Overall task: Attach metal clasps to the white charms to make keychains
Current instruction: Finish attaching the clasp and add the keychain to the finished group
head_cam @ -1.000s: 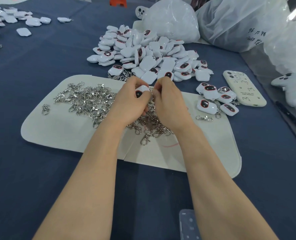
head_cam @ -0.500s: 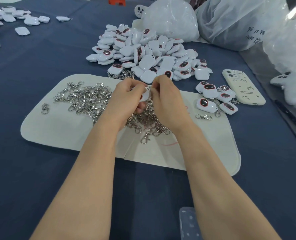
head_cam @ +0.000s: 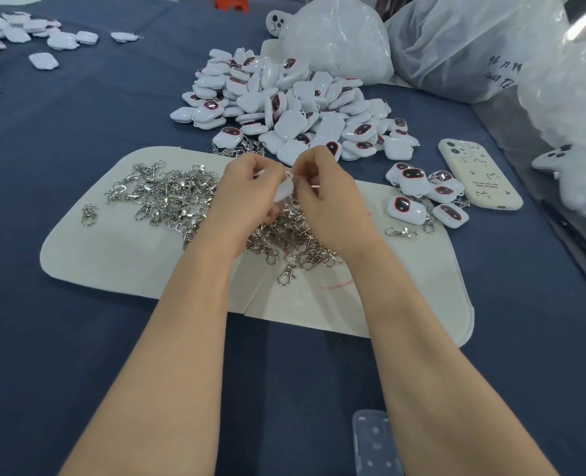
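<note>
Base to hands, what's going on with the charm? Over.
Left hand grips white charm. Right hand pinches its top, clasp not visible. Loose clasps piled below, nothing blocking.

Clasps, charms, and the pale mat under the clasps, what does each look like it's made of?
Clasps: metal, bright polished silver, with sharp glints. Charms: probably hard plastic, glossy white with dark inset windows; highlights run along smooth rounded edges. Mat: seemingly felt or thin foam, matte off-white, no shine, cleanly cut edge.

handwritten "96" on the clear plastic bag (head_cam: 456,46), rest unclear; tiny illegible print on the phone case (head_cam: 478,173)
</note>
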`<state>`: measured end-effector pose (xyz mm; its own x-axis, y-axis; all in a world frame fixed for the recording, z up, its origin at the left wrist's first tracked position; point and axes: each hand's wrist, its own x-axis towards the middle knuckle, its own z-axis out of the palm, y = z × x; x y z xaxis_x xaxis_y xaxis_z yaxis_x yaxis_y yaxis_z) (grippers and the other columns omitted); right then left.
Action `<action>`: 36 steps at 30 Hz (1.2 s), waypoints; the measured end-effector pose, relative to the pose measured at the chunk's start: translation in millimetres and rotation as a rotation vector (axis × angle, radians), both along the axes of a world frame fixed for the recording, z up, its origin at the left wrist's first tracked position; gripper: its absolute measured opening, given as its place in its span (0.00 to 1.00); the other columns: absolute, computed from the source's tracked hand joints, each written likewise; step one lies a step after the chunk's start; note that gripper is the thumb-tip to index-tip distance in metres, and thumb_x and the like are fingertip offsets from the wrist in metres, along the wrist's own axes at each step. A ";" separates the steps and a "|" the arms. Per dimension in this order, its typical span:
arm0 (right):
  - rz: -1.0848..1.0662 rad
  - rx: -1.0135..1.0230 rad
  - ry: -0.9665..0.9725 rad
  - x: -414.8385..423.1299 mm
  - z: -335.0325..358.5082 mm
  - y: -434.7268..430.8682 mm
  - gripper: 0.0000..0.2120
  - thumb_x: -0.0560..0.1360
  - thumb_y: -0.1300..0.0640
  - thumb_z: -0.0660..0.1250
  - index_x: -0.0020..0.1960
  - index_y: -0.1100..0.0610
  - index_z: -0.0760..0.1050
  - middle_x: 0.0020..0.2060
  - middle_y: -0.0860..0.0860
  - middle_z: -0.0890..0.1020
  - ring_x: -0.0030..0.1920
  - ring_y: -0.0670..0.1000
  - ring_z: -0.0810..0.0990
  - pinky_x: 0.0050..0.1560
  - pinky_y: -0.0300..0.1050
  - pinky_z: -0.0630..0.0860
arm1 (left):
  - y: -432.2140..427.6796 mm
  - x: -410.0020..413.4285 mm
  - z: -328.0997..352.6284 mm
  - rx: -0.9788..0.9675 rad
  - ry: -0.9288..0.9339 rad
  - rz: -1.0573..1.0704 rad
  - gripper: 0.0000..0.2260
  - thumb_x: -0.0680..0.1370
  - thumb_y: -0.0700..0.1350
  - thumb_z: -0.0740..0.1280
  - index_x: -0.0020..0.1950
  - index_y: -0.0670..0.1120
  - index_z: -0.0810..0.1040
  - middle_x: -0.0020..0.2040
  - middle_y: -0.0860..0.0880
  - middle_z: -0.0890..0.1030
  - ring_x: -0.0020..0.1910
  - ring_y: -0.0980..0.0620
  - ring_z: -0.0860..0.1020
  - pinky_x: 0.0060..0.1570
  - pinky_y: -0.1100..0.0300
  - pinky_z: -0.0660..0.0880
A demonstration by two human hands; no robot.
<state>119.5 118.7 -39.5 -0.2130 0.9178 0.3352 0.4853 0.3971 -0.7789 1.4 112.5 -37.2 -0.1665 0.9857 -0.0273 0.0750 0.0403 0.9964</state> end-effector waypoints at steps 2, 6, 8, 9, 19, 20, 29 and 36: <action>-0.026 -0.067 0.153 -3.5 -0.7 0.0 0.07 0.76 0.66 0.63 0.50 0.55 0.70 0.40 0.44 0.75 0.41 0.42 0.73 0.47 0.38 0.72 | 0.0 1.7 4.4 -0.030 -0.272 -0.004 0.05 0.77 0.37 0.59 0.42 0.43 0.71 0.30 0.48 0.73 0.19 0.57 0.65 0.20 0.68 0.59; -0.143 -0.061 0.286 -6.9 -3.3 2.5 0.04 0.75 0.63 0.66 0.46 0.55 0.75 0.36 0.42 0.77 0.39 0.43 0.75 0.45 0.38 0.72 | -2.1 4.5 9.2 -0.085 -0.532 -0.075 0.05 0.78 0.37 0.59 0.42 0.42 0.70 0.25 0.52 0.71 0.19 0.58 0.65 0.19 0.68 0.58; -0.175 -0.042 0.299 -7.5 -3.7 2.3 0.04 0.76 0.62 0.66 0.44 0.54 0.75 0.35 0.42 0.77 0.39 0.44 0.75 0.45 0.38 0.73 | -2.9 6.2 9.4 -0.105 -0.575 -0.081 0.05 0.78 0.37 0.59 0.42 0.42 0.70 0.25 0.52 0.71 0.19 0.58 0.65 0.18 0.68 0.59; -0.181 -0.037 0.285 -7.3 -3.4 1.6 0.04 0.76 0.62 0.66 0.44 0.54 0.76 0.36 0.43 0.78 0.39 0.45 0.76 0.45 0.38 0.73 | -3.2 6.8 9.3 -0.107 -0.580 -0.074 0.05 0.78 0.37 0.58 0.43 0.41 0.70 0.25 0.52 0.71 0.19 0.58 0.65 0.18 0.68 0.59; -0.006 0.042 -0.343 14.3 9.8 6.5 0.03 0.75 0.63 0.65 0.46 0.59 0.77 0.32 0.44 0.73 0.37 0.48 0.70 0.35 0.35 0.64 | -5.1 6.5 9.0 0.130 0.545 -0.022 0.04 0.75 0.44 0.64 0.50 0.48 0.74 0.39 0.53 0.76 0.32 0.55 0.76 0.31 0.61 0.69; -0.031 0.026 -0.288 15.3 8.8 6.7 0.03 0.75 0.63 0.64 0.46 0.58 0.76 0.34 0.46 0.74 0.38 0.47 0.71 0.36 0.35 0.64 | -4.6 7.1 8.3 0.127 0.486 -0.034 0.05 0.76 0.43 0.63 0.51 0.48 0.74 0.40 0.52 0.77 0.31 0.55 0.77 0.31 0.61 0.72; -0.141 -0.180 0.517 2.8 1.9 4.9 0.04 0.78 0.64 0.63 0.46 0.57 0.75 0.39 0.53 0.80 0.40 0.49 0.79 0.48 0.45 0.78 | -0.8 10.8 8.1 -0.093 -0.630 -0.085 0.03 0.79 0.36 0.63 0.50 0.40 0.75 0.39 0.45 0.78 0.27 0.57 0.77 0.30 0.68 0.76; -0.187 0.051 0.068 8.2 3.1 6.6 0.04 0.77 0.62 0.63 0.47 0.58 0.77 0.35 0.44 0.77 0.36 0.42 0.74 0.43 0.32 0.70 | 0.5 12.6 8.0 -0.089 -0.451 -0.022 0.01 0.80 0.38 0.62 0.50 0.41 0.71 0.42 0.45 0.76 0.25 0.58 0.76 0.29 0.65 0.76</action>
<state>127.7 125.3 -36.4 -0.0159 0.9205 0.3904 0.5009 0.3452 -0.7937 14.0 113.0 -29.2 -0.0981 0.9793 -0.1770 -0.3633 0.1303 0.9225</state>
